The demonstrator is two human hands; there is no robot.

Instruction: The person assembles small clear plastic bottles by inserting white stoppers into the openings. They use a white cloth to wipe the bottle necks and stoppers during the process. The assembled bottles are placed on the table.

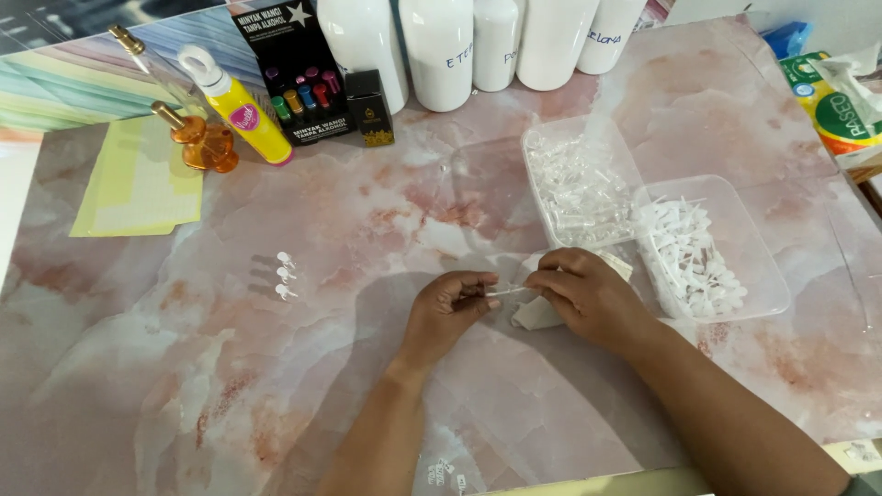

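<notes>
Mid-assembly: your left hand [447, 306] and right hand [588, 292] pinch one thin tube [507, 291] between them; next, seat it straight.

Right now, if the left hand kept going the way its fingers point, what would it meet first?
Probably the right hand, close ahead; the left hand points right, and both pinch a thin white tube.

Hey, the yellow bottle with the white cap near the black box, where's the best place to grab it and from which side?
Grip the yellow bottle around the middle of its yellow body, probably from its near right side. It leans up and left, the white looped cap is narrow, and the amber glass bottle crowds its left, so the open marbled table gives the freest approach.
</notes>
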